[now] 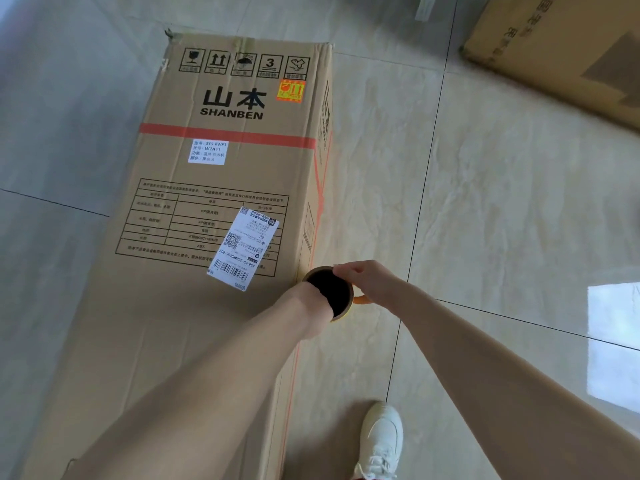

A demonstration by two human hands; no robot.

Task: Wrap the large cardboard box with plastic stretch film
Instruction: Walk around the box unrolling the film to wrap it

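The large cardboard box [207, 202] lies flat on the tiled floor, printed side up, with a shipping label [242, 247] on it. The stretch film roll [343, 315] stands end-on against the box's right edge, and its dark hollow core faces me. My left hand [313, 296] is pushed into that core up to the wrist, so its fingers are hidden. My right hand [363, 278] grips the roll's outer rim from the right with curled fingers. A small orange part [360, 300] shows under that hand. No film is visible on the box.
A second cardboard box [561, 53] lies at the far right. My white shoe [381, 441] stands on the floor tiles [502, 202] just right of the large box's near end. A bright window reflection [613, 344] sits on the floor at the right.
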